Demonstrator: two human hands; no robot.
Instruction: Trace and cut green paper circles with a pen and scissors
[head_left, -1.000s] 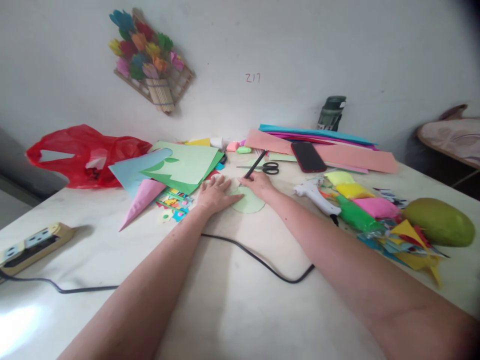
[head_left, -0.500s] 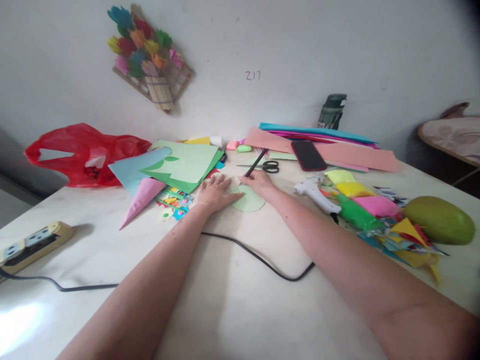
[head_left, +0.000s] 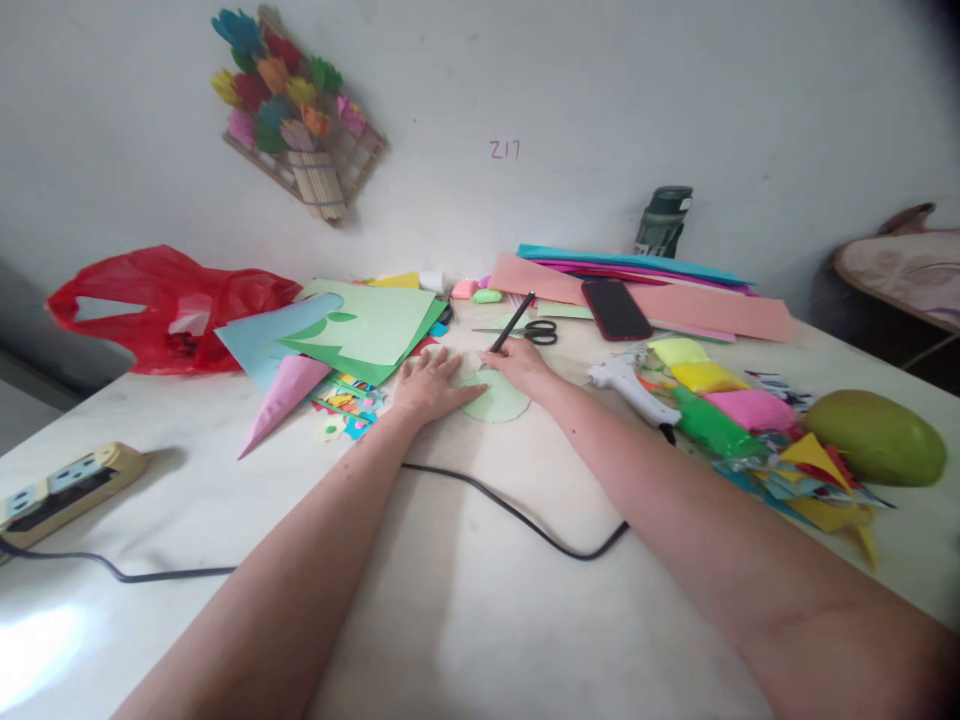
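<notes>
A round piece of pale green paper [head_left: 496,400] lies on the table in front of me. My left hand [head_left: 433,388] rests flat with its fingers spread, the thumb reaching onto the paper's left edge. My right hand [head_left: 517,364] grips a black pencil [head_left: 514,322], which leans up and to the right. The pencil's lower tip is at the upper part of the paper, partly hidden by the fingers. Just behind the right hand lies a pair of scissors [head_left: 536,332] with black handles.
Green sheets [head_left: 375,320], a pink paper cone [head_left: 285,400] and a red plastic bag [head_left: 172,310] lie to the left. On the right are a phone [head_left: 616,309], a white glue gun [head_left: 634,392], clay packets [head_left: 709,376] and a green fruit-like object [head_left: 877,438]. A black cord [head_left: 517,515] crosses the front.
Both hands and the pencil stay in nearly the same place. The whole view has shifted very slightly.
</notes>
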